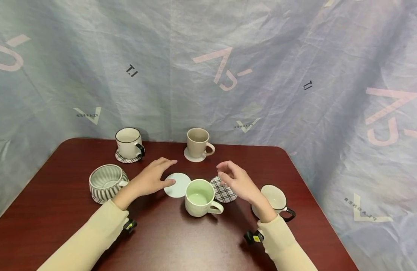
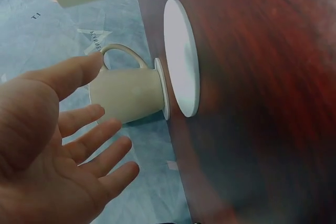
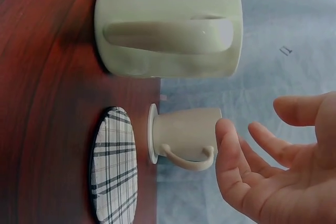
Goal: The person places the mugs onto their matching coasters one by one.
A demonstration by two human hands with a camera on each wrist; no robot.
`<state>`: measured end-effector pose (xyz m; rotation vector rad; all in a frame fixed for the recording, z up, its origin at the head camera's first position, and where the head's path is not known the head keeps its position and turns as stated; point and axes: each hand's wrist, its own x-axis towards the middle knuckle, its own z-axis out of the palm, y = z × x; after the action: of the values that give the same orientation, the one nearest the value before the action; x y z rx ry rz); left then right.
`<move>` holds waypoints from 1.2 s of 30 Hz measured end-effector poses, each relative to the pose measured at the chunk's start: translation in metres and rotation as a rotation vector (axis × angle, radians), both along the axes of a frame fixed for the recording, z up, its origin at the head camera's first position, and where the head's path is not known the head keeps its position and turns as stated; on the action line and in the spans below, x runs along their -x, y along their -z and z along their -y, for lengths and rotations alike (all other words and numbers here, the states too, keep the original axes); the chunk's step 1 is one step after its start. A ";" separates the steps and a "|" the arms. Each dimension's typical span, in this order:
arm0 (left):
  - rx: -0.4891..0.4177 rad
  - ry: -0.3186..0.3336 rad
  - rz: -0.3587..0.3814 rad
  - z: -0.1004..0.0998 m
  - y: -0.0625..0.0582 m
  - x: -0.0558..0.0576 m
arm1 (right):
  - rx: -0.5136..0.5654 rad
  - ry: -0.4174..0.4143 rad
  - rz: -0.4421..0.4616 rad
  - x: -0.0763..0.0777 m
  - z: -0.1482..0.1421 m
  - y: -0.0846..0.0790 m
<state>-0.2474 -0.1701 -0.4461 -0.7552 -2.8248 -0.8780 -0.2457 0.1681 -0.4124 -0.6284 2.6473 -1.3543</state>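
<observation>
In the head view a pale green mug [image 1: 199, 205] stands on the bare tabletop, its handle pointing right. My left hand [image 1: 153, 178] hovers left of it, beside a plain white round coaster [image 1: 176, 188]; its fingers are spread and hold nothing. Over a plaid round coaster [image 1: 224, 192] my right hand [image 1: 238, 181] is raised, fingers loosely bent, with nothing in them. The left wrist view shows the left hand [image 2: 58, 145] apart from the white coaster [image 2: 181, 59]. In the right wrist view the right hand [image 3: 278, 166] is clear of the green mug [image 3: 168, 3].
At the back, a beige mug [image 1: 197, 145] and a white black-rimmed mug [image 1: 128, 146] stand on coasters. A striped ribbed cup [image 1: 105, 184] is at the left. Another black-handled mug [image 1: 274, 197] sits partly behind the right forearm. A printed cloth [image 1: 168, 75] hangs behind the table.
</observation>
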 end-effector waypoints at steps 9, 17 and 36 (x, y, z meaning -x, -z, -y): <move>0.031 -0.027 -0.035 0.003 0.006 -0.008 | -0.037 -0.012 -0.050 -0.002 -0.001 0.008; 0.041 -0.044 -0.042 0.007 0.014 -0.012 | -0.028 -0.015 -0.068 -0.007 -0.002 0.009; 0.040 -0.042 -0.066 0.008 0.017 -0.016 | -0.053 -0.032 -0.061 -0.007 -0.003 0.007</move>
<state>-0.2312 -0.1779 -0.4631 -0.7127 -2.7979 -0.7777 -0.2392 0.1713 -0.4193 -0.7130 2.6982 -1.2721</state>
